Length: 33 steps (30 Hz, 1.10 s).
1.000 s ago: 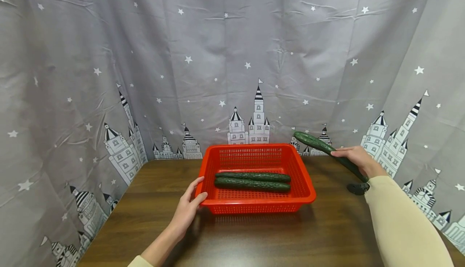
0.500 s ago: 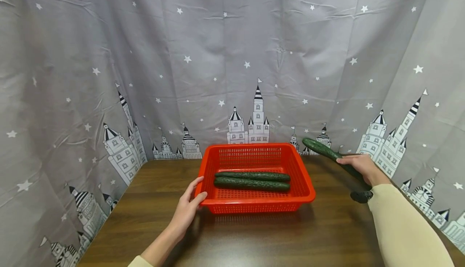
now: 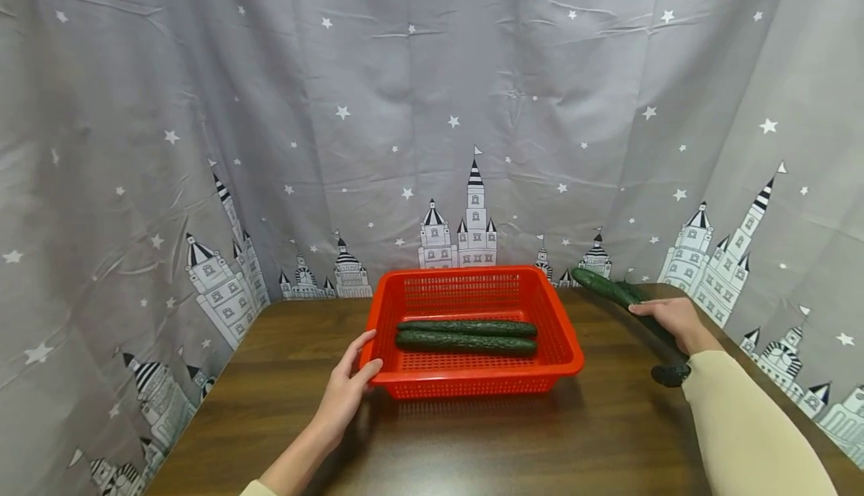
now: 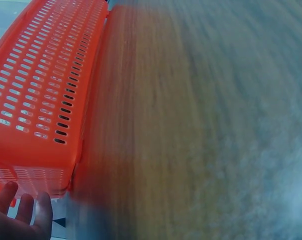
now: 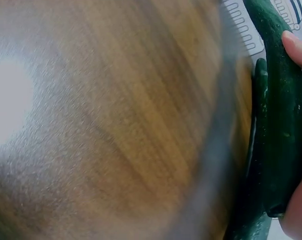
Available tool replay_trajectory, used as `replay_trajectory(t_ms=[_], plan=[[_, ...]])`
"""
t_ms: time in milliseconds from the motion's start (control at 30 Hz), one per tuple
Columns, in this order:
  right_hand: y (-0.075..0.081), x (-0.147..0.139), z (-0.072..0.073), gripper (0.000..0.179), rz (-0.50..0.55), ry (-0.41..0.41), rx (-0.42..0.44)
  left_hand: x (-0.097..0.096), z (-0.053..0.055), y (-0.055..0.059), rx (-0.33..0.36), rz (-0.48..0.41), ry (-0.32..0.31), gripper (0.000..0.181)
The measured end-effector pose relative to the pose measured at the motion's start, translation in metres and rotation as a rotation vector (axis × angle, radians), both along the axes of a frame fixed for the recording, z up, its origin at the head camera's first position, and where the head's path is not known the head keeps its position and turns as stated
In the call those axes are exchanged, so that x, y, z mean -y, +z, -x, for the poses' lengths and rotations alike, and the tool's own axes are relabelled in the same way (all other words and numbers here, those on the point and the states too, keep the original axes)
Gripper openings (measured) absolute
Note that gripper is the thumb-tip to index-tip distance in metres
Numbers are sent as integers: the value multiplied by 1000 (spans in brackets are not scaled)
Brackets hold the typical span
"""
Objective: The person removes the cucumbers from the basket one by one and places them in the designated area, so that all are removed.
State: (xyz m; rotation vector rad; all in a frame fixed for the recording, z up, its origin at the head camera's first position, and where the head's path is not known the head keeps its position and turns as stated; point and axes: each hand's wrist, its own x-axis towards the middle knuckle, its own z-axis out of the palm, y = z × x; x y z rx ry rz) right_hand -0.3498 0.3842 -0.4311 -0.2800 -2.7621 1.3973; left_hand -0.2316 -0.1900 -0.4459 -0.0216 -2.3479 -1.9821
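Note:
A red plastic basket (image 3: 472, 387) with slotted walls stands mid-table. Two dark green cucumbers (image 3: 466, 343) lie side by side in it. My left hand (image 3: 344, 391) holds the basket's left rim near the front corner, thumb on top and fingers along the outer side. Off to the right, my right hand (image 3: 675, 323) grips another cucumber (image 3: 604, 286) at its middle, the far end pointing up and left. A further cucumber (image 5: 261, 100) lies beside the held one in the right wrist view, mostly hidden behind it and the hand in the head view.
The brown wooden table (image 3: 459, 451) reaches back to a grey curtain (image 3: 378, 128) printed with stars and castles. A dark band with a black piece (image 3: 670, 374) sits at the right wrist.
My right hand has moved slightly right and down with its cucumber, lowering it toward the table beside the other one. The left hand and the basket have stayed in place.

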Motion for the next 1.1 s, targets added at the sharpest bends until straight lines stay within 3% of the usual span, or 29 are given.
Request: replay_trajectory(t_ms=[367,600,900,1100], plan=[[-11,-7,-5,64,-29,-57,25,0,1,1,-8,0,4,51],[-12,-5,-8,55,-100,-117,15,0,-1,0,-7,0,9,51],[-10,-7,-8,55,-244,-105,20,1,-1,-1,-1,-5,6,50],[-9,-9,-6,63,-384,-45,63,0,-1,-1,-3,-10,0,51]])
